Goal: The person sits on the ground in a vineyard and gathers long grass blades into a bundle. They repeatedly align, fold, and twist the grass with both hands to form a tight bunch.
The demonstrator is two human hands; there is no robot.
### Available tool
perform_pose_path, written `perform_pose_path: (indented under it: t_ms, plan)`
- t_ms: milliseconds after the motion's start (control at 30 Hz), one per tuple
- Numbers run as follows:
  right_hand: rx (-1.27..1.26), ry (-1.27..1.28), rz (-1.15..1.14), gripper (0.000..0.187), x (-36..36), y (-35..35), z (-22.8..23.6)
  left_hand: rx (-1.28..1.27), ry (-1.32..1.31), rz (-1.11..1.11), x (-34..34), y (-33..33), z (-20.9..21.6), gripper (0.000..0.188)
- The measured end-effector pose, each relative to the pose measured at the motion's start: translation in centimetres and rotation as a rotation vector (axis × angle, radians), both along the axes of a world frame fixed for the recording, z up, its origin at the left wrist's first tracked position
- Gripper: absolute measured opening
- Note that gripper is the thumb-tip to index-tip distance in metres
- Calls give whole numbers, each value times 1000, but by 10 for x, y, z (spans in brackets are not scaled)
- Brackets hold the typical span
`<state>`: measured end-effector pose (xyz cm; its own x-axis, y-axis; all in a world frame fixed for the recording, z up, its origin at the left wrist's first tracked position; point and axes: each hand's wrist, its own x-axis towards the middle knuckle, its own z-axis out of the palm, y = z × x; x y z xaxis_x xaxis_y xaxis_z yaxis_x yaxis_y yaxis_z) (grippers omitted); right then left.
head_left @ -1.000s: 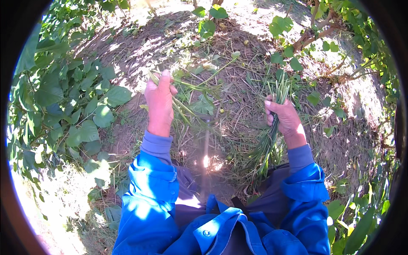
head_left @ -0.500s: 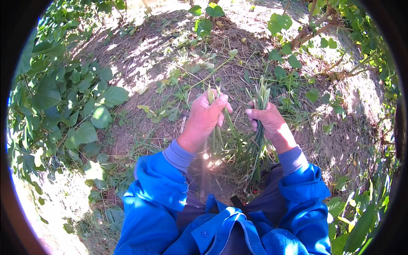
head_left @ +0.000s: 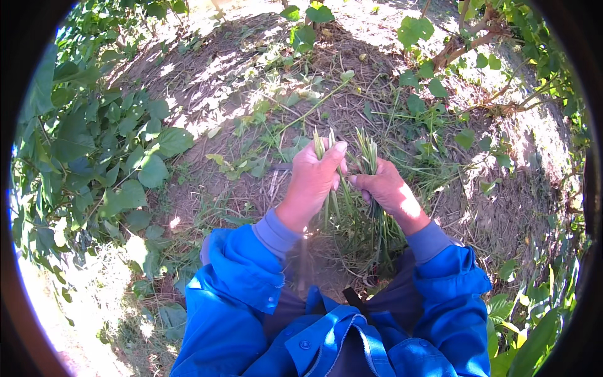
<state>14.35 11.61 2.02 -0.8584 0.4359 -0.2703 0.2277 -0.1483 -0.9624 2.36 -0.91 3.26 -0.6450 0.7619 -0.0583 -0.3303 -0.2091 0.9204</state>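
In front of my body, my right hand point(head_left: 388, 190) is closed round a thick bundle of long green grass point(head_left: 366, 149). Pale ends stick up above its thumb, and the leafy part hangs down toward my knees. Just to the left, my left hand point(head_left: 309, 185) pinches a few grass blades point(head_left: 319, 144) between thumb and fingers. Their tips stand above the fist and thin stems trail below it. The two hands are close together, with a narrow gap between the thumbs. Both are raised above the ground.
Broad-leaved plants point(head_left: 132, 182) crowd the left side. A woody vine trunk point(head_left: 461, 50) with leafy branches stands at the far right. Dry stalks and loose weeds cover the brown soil point(head_left: 207, 169). A narrow dark object point(head_left: 280, 167) of unclear kind lies beyond my left hand.
My right hand has moved left, toward my left hand, bringing the grass bundle with it. The bundle's pale ends now stand lower. My left hand has shifted slightly right.
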Motion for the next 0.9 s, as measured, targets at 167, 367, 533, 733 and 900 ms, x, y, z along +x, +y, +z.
perform_pose_path:
  t_ms: [167, 367, 533, 733, 900]
  plan:
    - [25, -50, 38, 14, -1, -5, 0, 0, -25, -3, -4, 1, -3, 18]
    - [68, -92, 78, 19, 0, -10, 0, -73, -9, -26, 1, 2, -1, 12]
    - [123, -130, 98, 23, -1, -11, 1, -86, -13, -21, 1, 1, -2, 9]
    - [137, -119, 109, 24, -1, -10, -6, -87, -23, -6, 0, 1, -5, 7]
    - [52, -86, 103, 19, -2, -7, -9, -27, -44, 45, -3, 0, -9, 5]
